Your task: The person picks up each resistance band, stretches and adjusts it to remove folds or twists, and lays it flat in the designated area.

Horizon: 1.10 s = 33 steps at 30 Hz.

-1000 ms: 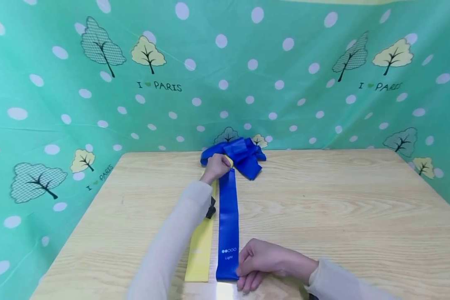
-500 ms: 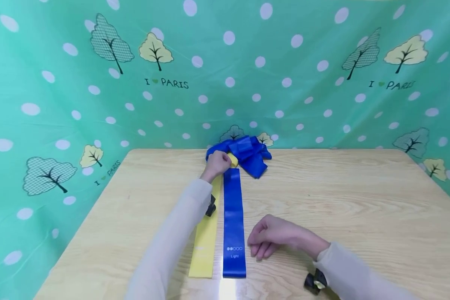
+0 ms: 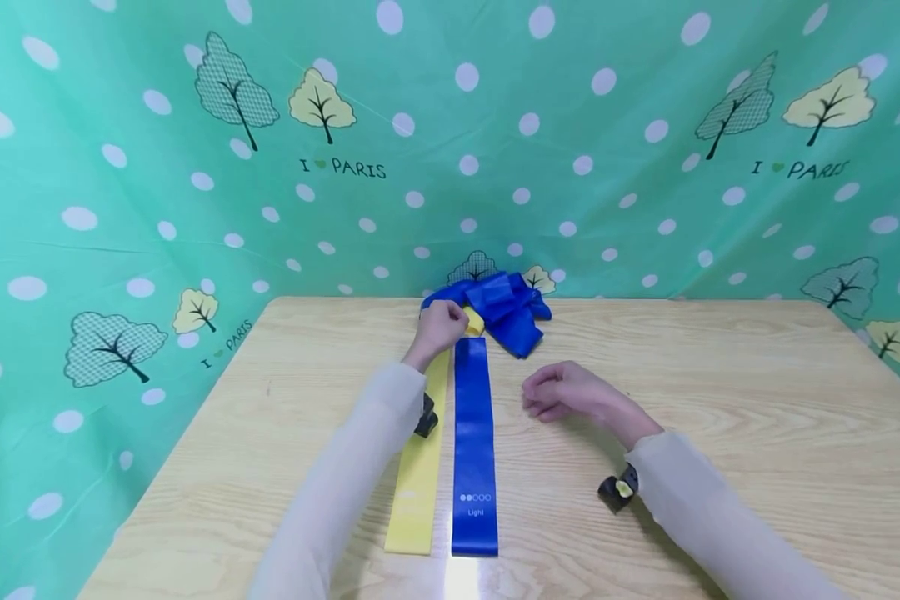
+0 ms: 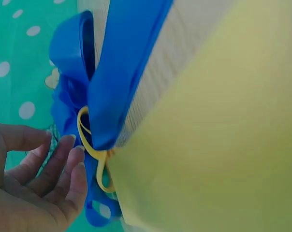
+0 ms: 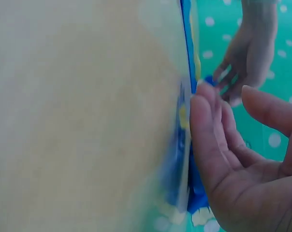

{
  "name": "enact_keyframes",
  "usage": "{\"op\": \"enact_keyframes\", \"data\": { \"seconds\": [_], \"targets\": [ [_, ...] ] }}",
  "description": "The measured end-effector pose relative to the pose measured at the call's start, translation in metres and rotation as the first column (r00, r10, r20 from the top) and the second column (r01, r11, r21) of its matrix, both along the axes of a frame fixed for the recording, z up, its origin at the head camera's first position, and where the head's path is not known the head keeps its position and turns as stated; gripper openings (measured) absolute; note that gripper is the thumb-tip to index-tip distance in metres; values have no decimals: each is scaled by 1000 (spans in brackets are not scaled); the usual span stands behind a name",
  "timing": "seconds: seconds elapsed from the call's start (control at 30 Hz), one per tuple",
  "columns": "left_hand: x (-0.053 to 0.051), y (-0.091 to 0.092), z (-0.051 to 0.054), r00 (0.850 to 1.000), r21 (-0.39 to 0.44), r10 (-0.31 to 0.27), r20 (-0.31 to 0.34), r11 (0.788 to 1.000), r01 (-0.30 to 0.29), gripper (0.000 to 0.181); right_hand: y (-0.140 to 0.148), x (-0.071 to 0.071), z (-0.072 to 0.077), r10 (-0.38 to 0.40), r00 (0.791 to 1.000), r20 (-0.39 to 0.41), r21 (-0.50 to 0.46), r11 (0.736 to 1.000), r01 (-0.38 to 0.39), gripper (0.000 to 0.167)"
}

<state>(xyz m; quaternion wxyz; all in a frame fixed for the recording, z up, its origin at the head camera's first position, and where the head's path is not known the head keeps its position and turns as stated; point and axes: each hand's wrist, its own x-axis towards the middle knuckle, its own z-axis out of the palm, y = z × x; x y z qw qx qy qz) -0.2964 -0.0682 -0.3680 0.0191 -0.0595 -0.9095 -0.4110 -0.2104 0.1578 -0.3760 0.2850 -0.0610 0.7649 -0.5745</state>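
Observation:
A blue resistance band marked "Light" lies flat and lengthwise on the table. Left of it lies a yellow resistance band, partly covered by the left forearm. My left hand is at the bands' far ends; in the left wrist view its fingers are loosely bent, with nothing pinched between them. Beside those fingertips are a small yellow loop and the blue band's folded end. My right hand hovers right of the blue band, fingers relaxed and holding nothing.
A heap of blue bands lies at the table's back edge, against a green dotted cloth. Wood-grain tabletop extends to both sides. Each wrist carries a small black camera mount.
My right hand has let go of the blue band's near end and moved away from it, up and to the right. The left hand has stayed by the far ends.

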Motion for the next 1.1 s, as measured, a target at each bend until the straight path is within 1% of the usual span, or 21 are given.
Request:
{"op": "enact_keyframes", "data": {
  "seconds": [0.13,0.2,0.3,0.37,0.43,0.6,0.7,0.83,0.9,1.0,1.1],
  "targets": [
    [6,2,0,1000,21,12,11,1000,-12,17,0,-15,1,-81,996,-43,-8,997,81,36],
    [7,1,-2,999,42,17,32,999,-18,20,-3,-21,1,-105,993,-54,-20,994,104,38],
    [9,-5,-5,998,74,25,56,997,-30,25,-10,-29,2,-100,991,-84,-37,995,97,41],
    [10,-9,-7,998,89,32,57,995,-37,25,-18,-33,4,-95,990,-107,-40,995,91,42],
    [10,-13,-8,998,93,45,43,994,-49,24,-27,-37,6,-97,988,-123,-34,995,93,44],
    [10,-18,-8,997,87,68,34,994,-71,21,-49,-49,8,-134,984,-118,-26,991,132,46],
    [11,-23,-9,995,83,85,44,993,-89,19,-62,-55,6,-148,982,-121,-10,989,148,46],
    [8,-24,-10,995,68,93,35,993,-95,18,-72,-60,3,-188,975,-123,47,980,195,45],
    [5,-23,-9,995,62,94,31,994,-96,19,-76,-63,2,-217,970,-109,66,972,225,45],
    [0,-21,-6,995,56,86,47,995,-88,24,-79,-65,1,-247,965,-91,79,964,255,47],
    [-5,-18,-4,996,33,63,70,997,-65,27,-83,-66,1,-264,961,-81,91,958,271,47]
  ]
}}
